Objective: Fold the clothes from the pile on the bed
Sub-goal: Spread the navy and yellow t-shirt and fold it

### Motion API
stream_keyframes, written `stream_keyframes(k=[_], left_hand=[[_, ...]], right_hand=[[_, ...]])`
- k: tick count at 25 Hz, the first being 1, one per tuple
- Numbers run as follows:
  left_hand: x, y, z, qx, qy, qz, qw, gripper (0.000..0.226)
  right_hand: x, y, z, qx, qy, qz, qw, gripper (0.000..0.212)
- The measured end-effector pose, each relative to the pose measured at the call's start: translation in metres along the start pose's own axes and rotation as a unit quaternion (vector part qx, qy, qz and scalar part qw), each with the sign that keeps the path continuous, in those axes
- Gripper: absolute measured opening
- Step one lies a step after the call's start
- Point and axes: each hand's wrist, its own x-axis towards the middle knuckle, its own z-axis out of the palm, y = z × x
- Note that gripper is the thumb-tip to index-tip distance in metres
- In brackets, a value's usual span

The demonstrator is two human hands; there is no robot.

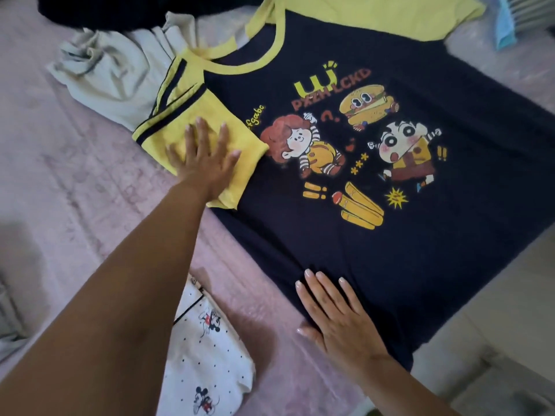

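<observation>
Pink bed (75, 175), navy cartoon T-shirt (375, 250) spread flat, collar far. Left hand (204, 163) flat, fingers straight, pressing folded-in yellow sleeve (192, 136); right hand (336, 313) flat, gripping nothing, on near hem.

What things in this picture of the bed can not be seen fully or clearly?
All in the head view:
- Navy T-shirt: its right side is cut off by the frame edge.
- Far yellow sleeve: cut off by the top edge.
- White cartoon-mouse garment: partly hidden under the left arm.
- Dark garment: cut off by the top edge, kind unclear.
- Blue item: mostly out of frame, cannot be identified.
</observation>
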Motion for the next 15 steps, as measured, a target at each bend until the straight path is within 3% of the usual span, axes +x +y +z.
stream_keyframes(k=[5,9,11,15], left_hand=[[0.015,0.006,0.007,-0.002,-0.045,-0.011,0.999,0.057],[0.012,0.017,-0.008,0.023,-0.051,-0.026,0.998,0.061],[0.010,0.043,-0.010,0.051,-0.020,0.009,0.998,0.062],[0.029,0.124,-0.015,0.003,0.003,0.070,0.998,0.068]], right_hand=[[0.001,0.001,0.012,0.001,0.002,-0.009,1.000,0.060],[0.037,0.019,-0.032,0.055,-0.062,-0.004,0.997,0.056],[0.075,0.054,-0.055,0.068,-0.043,0.014,0.997,0.056],[0.168,0.160,-0.091,0.092,0.009,0.124,0.988,0.062]])
